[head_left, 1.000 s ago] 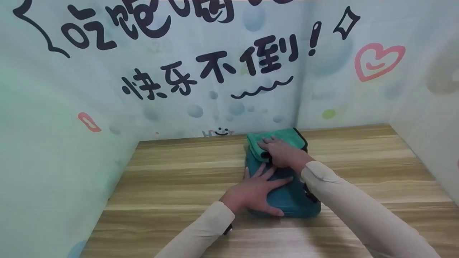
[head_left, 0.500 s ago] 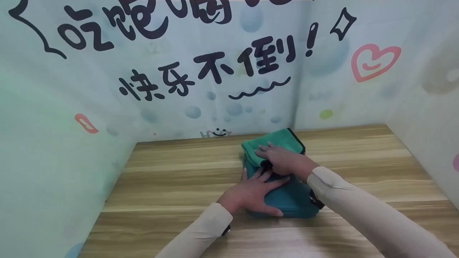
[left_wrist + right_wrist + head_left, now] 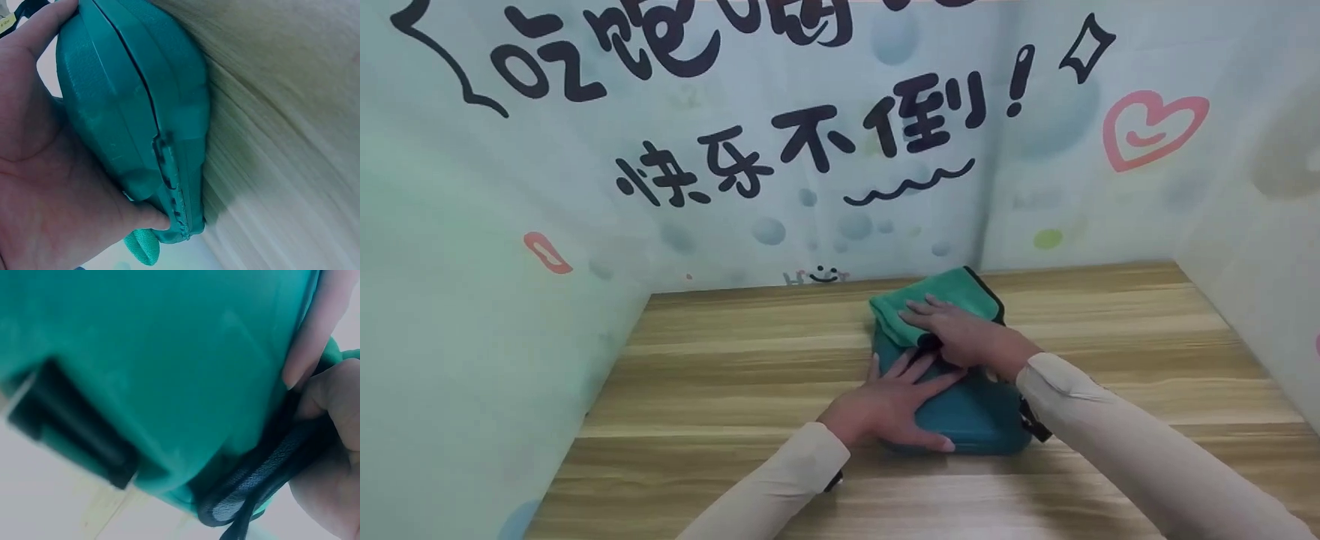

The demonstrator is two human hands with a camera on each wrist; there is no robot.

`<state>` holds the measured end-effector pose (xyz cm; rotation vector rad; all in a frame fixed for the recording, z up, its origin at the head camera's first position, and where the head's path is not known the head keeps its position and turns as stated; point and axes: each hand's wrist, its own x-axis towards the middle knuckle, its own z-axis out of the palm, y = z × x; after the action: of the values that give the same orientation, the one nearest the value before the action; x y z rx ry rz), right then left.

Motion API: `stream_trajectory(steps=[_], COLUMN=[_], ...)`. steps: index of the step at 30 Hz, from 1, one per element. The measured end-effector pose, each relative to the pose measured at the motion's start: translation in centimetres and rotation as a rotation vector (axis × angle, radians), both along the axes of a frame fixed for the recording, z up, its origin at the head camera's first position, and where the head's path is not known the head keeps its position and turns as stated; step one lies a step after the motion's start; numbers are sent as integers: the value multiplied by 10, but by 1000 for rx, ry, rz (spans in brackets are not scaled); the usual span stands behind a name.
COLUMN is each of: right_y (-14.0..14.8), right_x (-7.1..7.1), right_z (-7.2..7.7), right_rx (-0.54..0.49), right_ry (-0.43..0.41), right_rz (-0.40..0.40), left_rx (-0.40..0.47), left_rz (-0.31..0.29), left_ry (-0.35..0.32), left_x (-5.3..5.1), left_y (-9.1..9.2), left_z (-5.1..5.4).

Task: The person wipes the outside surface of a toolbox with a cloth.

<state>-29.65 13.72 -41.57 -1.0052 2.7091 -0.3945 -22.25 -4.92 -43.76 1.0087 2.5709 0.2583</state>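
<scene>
A teal hard case (image 3: 982,420) lies on the wooden table. My left hand (image 3: 885,409) rests on its lid with fingers spread. In the left wrist view, the case's side (image 3: 135,95) shows a seam and a latch (image 3: 163,160), with one fingertip pressing near it. Over the far end lies a folded green cloth (image 3: 949,289) with black edging. My right hand (image 3: 975,341) lies on this cloth, fingers stretched forward over it. In the right wrist view, its bent thumb holds the black-edged fold (image 3: 259,467). The cloth hides the case's far end.
Wood-grain table (image 3: 720,390) extends around the case. A pale printed backdrop (image 3: 705,247) stands behind and at both sides. A blurred black part (image 3: 79,427) shows on the case in the right wrist view.
The right hand has slid slightly right and toward me, and the cloth has turned with it, its left end now nearer. The left hand and the case stay put.
</scene>
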Motion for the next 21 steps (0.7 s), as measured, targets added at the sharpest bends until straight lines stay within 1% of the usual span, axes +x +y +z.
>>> stream_trajectory(steps=[4,8,15,21], right_y=[4,9,24,43], right_x=[-5,-8,-14,-22], right_z=[-4,-7,-11,-13], right_rx=[-16,-39,-85,-110], right_ry=[14,47,94,122], right_rz=[14,11,-27,-60], left_rx=[-14,-8,-12,11], left_rz=[1,-2,3,-8], left_ry=[12,14,32,35], left_x=[0,0,2,2], left_y=[0,0,1,1], left_z=[0,1,1,-1])
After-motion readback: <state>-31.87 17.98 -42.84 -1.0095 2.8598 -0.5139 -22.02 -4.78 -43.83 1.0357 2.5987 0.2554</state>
